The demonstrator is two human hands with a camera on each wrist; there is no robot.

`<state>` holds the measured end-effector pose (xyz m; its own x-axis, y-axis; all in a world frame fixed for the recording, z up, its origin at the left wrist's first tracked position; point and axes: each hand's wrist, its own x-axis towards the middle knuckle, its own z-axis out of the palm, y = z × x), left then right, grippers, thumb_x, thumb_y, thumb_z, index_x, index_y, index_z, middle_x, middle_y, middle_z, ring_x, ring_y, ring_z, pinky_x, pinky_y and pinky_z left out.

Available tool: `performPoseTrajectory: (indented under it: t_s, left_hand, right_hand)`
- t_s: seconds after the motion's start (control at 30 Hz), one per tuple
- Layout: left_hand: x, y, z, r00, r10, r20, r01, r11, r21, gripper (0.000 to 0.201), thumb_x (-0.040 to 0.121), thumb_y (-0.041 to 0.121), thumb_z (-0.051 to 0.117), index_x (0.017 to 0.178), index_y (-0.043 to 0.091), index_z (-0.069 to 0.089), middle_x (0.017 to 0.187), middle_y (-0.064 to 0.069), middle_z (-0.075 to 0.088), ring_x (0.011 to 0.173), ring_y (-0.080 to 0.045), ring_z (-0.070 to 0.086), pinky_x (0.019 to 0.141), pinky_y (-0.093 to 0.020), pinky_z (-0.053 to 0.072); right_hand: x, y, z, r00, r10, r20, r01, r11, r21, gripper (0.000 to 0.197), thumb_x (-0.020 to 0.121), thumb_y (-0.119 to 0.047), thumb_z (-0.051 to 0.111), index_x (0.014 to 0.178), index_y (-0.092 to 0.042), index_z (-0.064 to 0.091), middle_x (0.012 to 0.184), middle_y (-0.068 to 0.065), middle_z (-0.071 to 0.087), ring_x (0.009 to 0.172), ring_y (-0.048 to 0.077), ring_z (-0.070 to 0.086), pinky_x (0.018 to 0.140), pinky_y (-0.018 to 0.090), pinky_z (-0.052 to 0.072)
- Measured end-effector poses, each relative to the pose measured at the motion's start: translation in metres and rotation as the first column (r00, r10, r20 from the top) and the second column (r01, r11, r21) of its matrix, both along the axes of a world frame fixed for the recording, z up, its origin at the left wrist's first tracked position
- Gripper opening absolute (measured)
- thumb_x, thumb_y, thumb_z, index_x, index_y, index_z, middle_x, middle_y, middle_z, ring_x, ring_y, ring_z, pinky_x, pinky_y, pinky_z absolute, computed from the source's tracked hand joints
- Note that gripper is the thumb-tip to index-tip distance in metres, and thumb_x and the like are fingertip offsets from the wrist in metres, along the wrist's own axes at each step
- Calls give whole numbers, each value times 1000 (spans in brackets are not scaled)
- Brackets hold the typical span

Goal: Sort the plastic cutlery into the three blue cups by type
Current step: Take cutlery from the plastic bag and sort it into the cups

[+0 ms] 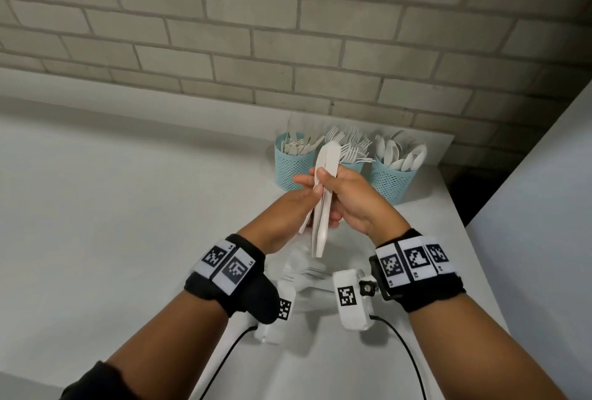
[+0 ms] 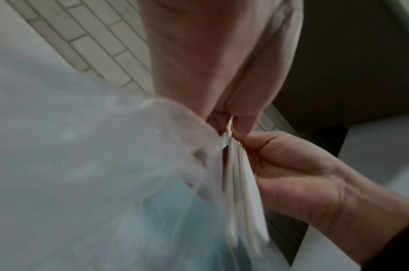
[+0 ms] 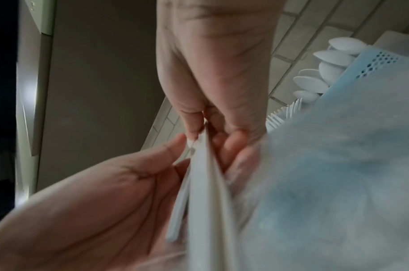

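A bundle of white cutlery (image 1: pixel 322 201) stands nearly upright between both hands above the worktop (image 1: pixel 112 207), left hand (image 1: pixel 290 207) and right hand (image 1: pixel 355 198) pinching it, in front of three blue cups (image 1: pixel 293 166) at the worktop's far right corner.

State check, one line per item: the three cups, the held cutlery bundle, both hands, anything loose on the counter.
Left cup: upright, holds knives.
Middle cup: upright, holds forks, partly hidden.
Right cup: upright, holds spoons.
Cutlery bundle: lifted off the counter, type unclear.
Left hand: grip on bundle.
Right hand: grip on bundle.
Loose forks: lying on counter.
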<state>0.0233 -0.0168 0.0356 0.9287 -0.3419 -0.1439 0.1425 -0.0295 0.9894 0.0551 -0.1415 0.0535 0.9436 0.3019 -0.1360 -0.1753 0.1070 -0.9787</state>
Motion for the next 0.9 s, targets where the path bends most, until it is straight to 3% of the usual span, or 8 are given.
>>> performPoseTrajectory:
  t_s: [0.07,0.13,0.2,0.27,0.33,0.6,0.8,0.9]
  left_hand:
    - [0,0,-2,998,15,-54,-20,996,-82,36,100,34,33,102,11,61,92,-7,69,83,-17,68,86,-31,54]
    - [0,0,-5,995,38,-90,-50,990,-133,31,100,30,37,107,10,59,88,-6,67,77,-14,67,80,-30,56]
    - [1,-1,-8,990,73,-117,-93,981,-171,28,99,24,40,113,6,57,86,-8,64,74,-14,64,78,-30,57]
    - [1,-1,-9,985,109,-133,-133,973,-188,24,99,19,42,110,6,58,84,-9,63,73,-15,63,77,-30,57]
    - [1,0,-11,984,130,-122,-151,971,-184,20,99,17,43,102,10,61,85,-9,65,74,-15,64,77,-29,57]
    - [3,0,-17,968,247,-51,-252,958,-139,19,95,11,51,105,7,66,91,-9,71,75,-14,70,76,-31,56]
    - [6,-1,-21,941,336,-31,-337,932,-132,17,90,9,58,99,-1,69,91,-14,71,74,-18,69,76,-32,57]
    - [6,0,-21,940,337,-56,-341,922,-185,19,92,11,56,99,-1,69,90,-14,72,73,-18,71,71,-28,59]
  right_hand:
    - [3,1,-3,1000,-11,-13,10,1000,-7,15,100,-20,40,99,-14,53,106,4,68,77,17,67,41,19,45]
    - [6,2,-7,1000,5,-21,-5,1000,-12,16,99,-21,41,99,-14,56,105,2,69,90,21,65,59,29,52]
    - [8,2,-9,999,16,-46,-16,1000,-3,18,99,-21,42,101,-11,57,102,4,70,85,21,67,66,34,52]
    - [8,2,-9,998,14,-59,-14,1000,1,17,98,-18,45,102,-8,59,99,7,69,72,16,68,54,27,53]
    - [10,1,-10,999,8,-48,-9,1000,-16,14,97,-13,46,100,-8,59,99,9,68,75,18,67,51,26,54]
    - [15,-2,-13,997,-27,-78,26,1000,-12,22,96,-5,46,112,0,58,109,17,65,99,32,62,86,43,52]
    - [17,9,-19,988,-152,-4,149,974,-169,23,90,-9,59,111,0,63,102,17,68,92,31,66,85,45,54]
    - [21,13,-18,985,-174,12,172,955,-243,20,90,-12,60,106,-1,65,95,17,69,79,29,67,67,40,57]
